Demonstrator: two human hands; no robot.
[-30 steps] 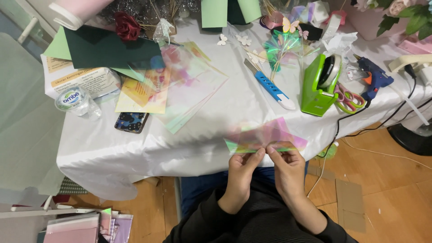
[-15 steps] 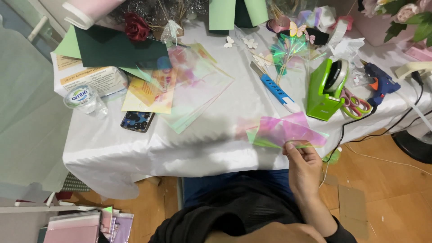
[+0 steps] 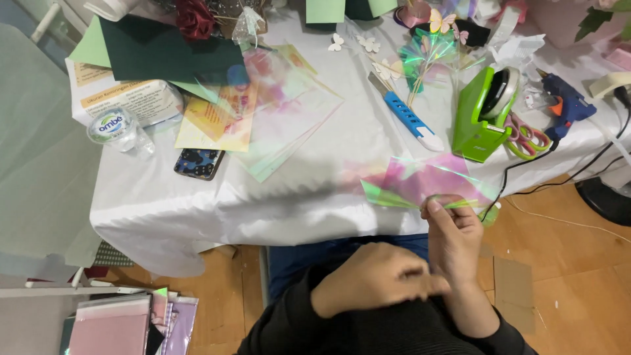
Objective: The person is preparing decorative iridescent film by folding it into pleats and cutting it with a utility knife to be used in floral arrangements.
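A person seated at a craft table covered in a white cloth (image 3: 217, 204) pinches a sheet of iridescent film (image 3: 427, 181) between the closed fingertips of the right hand (image 3: 453, 233), holding it up at the table's near edge. The left hand (image 3: 374, 279) sits low in front of the body, its fingers curled in and holding nothing that can be seen, just beside the right wrist. Behind the film stand a green tape dispenser (image 3: 483, 115) and, left of it, a blue utility knife (image 3: 407, 118); scissors (image 3: 526, 135) and a blue glue gun (image 3: 565, 105) lie to the right. More film sheets (image 3: 289, 118), a phone (image 3: 199, 163) and a bottle (image 3: 118, 130) lie at left
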